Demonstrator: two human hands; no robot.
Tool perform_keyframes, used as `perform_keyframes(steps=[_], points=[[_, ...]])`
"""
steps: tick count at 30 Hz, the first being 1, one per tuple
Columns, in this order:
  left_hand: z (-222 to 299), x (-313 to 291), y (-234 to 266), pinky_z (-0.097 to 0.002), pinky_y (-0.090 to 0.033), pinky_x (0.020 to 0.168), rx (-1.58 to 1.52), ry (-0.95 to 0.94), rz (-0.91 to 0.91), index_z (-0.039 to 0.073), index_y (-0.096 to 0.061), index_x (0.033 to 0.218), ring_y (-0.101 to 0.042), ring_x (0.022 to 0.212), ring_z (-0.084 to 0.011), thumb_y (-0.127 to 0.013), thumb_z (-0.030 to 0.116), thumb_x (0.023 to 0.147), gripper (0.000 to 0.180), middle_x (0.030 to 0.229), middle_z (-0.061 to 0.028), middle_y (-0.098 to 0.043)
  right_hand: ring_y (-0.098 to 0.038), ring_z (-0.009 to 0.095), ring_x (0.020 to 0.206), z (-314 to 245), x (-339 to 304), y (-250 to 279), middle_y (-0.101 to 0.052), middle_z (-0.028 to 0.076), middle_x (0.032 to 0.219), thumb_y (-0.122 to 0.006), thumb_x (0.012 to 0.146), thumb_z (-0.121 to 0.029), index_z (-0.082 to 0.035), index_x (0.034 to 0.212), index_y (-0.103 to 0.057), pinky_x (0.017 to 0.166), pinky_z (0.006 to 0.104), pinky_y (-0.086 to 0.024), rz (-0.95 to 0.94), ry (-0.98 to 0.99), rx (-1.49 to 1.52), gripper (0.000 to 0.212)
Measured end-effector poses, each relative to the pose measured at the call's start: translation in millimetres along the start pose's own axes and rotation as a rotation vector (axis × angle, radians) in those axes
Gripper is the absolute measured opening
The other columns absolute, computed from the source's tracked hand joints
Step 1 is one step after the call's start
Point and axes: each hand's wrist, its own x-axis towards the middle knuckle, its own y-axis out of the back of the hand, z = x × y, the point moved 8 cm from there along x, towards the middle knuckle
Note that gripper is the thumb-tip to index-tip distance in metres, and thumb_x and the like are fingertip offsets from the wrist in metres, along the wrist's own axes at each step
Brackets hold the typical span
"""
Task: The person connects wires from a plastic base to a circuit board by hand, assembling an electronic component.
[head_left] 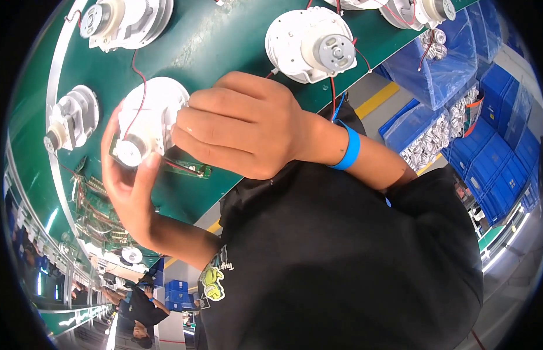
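We hold a round white motor unit (148, 119) up off the green conveyor belt (213, 41) between both hands, close to the body, a position that, as we judge it, keeps its underside and wiring within easy reach of the fingers. Our left hand (127, 186) cups it from below, thumb pressed against the small white hub at its centre and fingers curled round the far rim, so the piece is grasped firmly. Our right hand (242, 125) comes across from the right, wrist ringed by a blue band (350, 149), and its fingers are bent and closed against the unit's right edge, gripping the housing there; what the fingertips pinch exactly is hidden by the knuckles. A thin red wire (137, 87) loops over the smooth moulded plastic shell, and a narrow green circuit board (190, 168) hangs just beneath it, touching or nearly touching our right fingers. On the belt behind lie more units of the same kind: one (309, 44) just above our right hand, showing a grey metal motor can with a flat face and a central shaft, another (73, 119) to the left with a stepped metal spindle, a third (123, 20) at the upper left. They sit well apart along the belt. To the right stand blue plastic crates (487, 140) holding pale parts in bags.
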Motion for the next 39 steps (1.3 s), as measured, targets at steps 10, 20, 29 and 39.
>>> perform_keyframes(steps=[10,20,29,39], points=[[8,5,-8,-0.0344,-0.032,0.106,0.055,0.013,0.008,-0.006,-0.043,0.135,-0.046,0.122,-0.0219,-0.065,0.007,0.078,0.063,0.131,-0.0161,-0.049,-0.061,0.02,0.079,-2,-1,1,-0.062,0.007,0.089,-0.066,0.067,-0.011,-0.001,0.082,-0.065,0.061,0.0286,-0.049,0.039,0.047,-0.011,0.018],[9,10,-5,-0.0279,-0.041,0.096,0.08,-0.033,0.013,-0.004,-0.048,0.132,-0.053,0.109,-0.0164,-0.065,0.002,0.08,0.055,0.121,-0.0116,-0.055,-0.061,0.023,0.075,-4,4,-2,-0.061,0.01,0.087,-0.068,0.058,-0.009,0.002,0.078,-0.064,0.061,0.0305,-0.051,-0.075,0.295,-0.004,0.023],[11,12,-10,-0.027,-0.041,0.094,0.016,-0.072,-0.013,-0.005,-0.05,0.13,-0.054,0.106,-0.0154,-0.067,0.004,0.081,0.053,0.119,-0.0097,-0.057,-0.062,0.024,0.075,-4,7,-5,-0.061,0.01,0.087,-0.067,0.061,-0.011,0.0,0.077,-0.063,0.063,0.0316,-0.053,-0.135,0.358,-0.061,0.02],[11,12,-14,-0.024,-0.044,0.086,-0.004,-0.11,0.006,-0.003,-0.051,0.129,-0.056,0.099,-0.012,-0.068,0.002,0.081,0.051,0.113,-0.0079,-0.059,-0.062,0.026,0.075,-3,7,1,-0.062,0.011,0.089,-0.066,0.063,-0.011,0.003,0.083,-0.064,0.065,0.0332,-0.054,-0.177,0.405,-0.048,0.024]])
